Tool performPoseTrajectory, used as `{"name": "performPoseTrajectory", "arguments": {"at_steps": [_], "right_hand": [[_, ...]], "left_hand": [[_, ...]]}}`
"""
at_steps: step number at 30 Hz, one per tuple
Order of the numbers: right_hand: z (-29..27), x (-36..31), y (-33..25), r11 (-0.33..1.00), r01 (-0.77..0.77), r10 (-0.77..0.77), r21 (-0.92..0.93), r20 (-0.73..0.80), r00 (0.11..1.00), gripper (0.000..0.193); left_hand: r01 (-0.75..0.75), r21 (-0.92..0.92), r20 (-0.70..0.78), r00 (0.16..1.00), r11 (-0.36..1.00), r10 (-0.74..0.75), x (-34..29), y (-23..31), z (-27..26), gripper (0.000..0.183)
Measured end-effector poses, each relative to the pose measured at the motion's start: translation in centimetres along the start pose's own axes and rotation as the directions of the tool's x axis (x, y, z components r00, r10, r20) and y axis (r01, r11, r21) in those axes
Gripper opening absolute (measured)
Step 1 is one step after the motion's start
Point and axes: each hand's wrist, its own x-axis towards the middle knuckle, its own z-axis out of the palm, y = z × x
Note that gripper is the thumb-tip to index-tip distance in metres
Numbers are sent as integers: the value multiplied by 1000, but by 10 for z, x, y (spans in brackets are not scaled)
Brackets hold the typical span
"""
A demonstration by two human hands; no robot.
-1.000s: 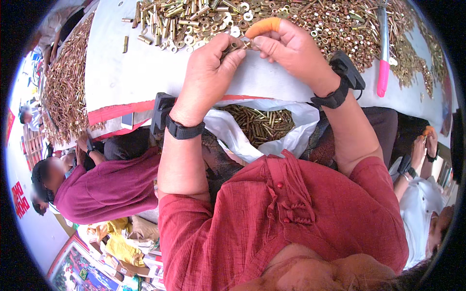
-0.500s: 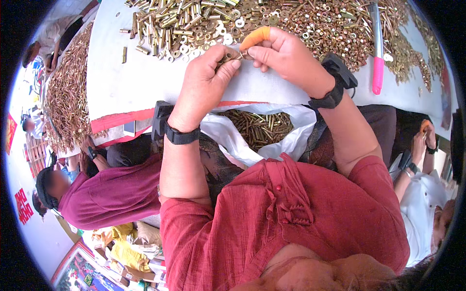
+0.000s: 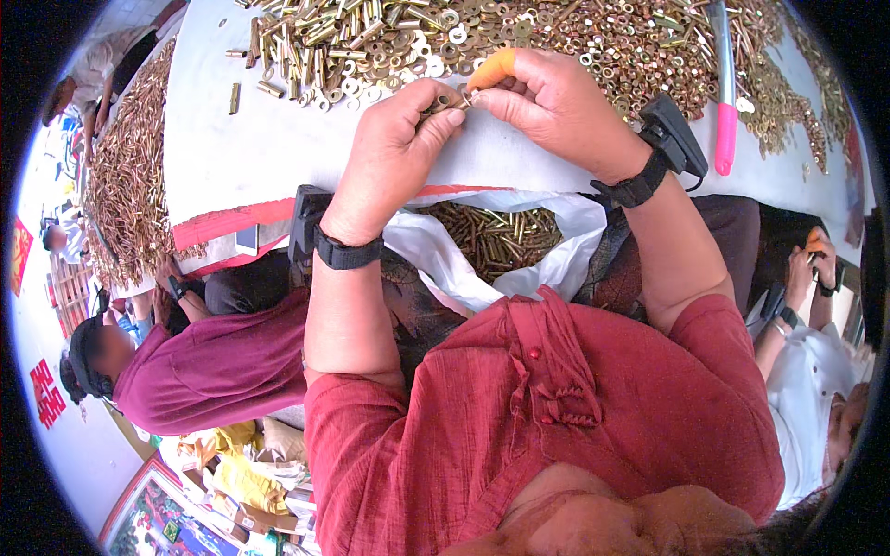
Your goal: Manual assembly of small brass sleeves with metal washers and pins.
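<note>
My left hand (image 3: pixel 399 144) is closed, thumb against bent fingers, around a small brass-coloured metal sleeve (image 3: pixel 443 102) whose round end shows. Facing it, my right hand (image 3: pixel 556 111) pinches at the sleeve's right end; a tiny metal piece (image 3: pixel 469 98) shows between the hands, too small to name. An orange finger cover (image 3: pixel 493 69) sits on my right index finger. Both hands are raised over the near part of the white tabletop (image 3: pixel 269 153). Just beyond them lie loose washers (image 3: pixel 434 66), metal sleeves (image 3: pixel 366 35) and a heap of small nuts (image 3: pixel 612 60).
A white bag (image 3: pixel 579 236) of metal parts (image 3: pixel 491 241) gapes open below the table edge. A rod with a pink end (image 3: pixel 725 139) lies at right. Another heap (image 3: pixel 130 176) is at left. A person in purple (image 3: pixel 213 371) and one in white (image 3: pixel 811 398) sit either side.
My right hand has turned slightly and its wrist moved a little right. The sleeve's end now shows more plainly between my hands. My left hand keeps its grip.
</note>
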Motion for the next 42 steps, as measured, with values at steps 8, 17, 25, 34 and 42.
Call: {"name": "performPoseTrajectory", "arguments": {"at_steps": [8,17,25,34,42], "right_hand": [[1,-1,4,994,33,-36,103,27,999,17],[-3,0,6,999,47,-48,13,66,997,14],[-6,-3,5,986,78,-77,-150,12,997,18],[12,-6,12,913,-154,196,379,-76,978,36],[2,-3,17,820,-260,281,510,37,959,38]], "left_hand": [[31,50,-37,999,998,-29,-1,8,2,11],[19,151,-35,999,988,-14,1,11,3,9],[5,84,-11,1000,996,-4,1,7,7,12],[15,-10,-65,998,1000,-15,4,3,15,11],[154,-143,-133,976,978,-173,4,6,17,8]]}}
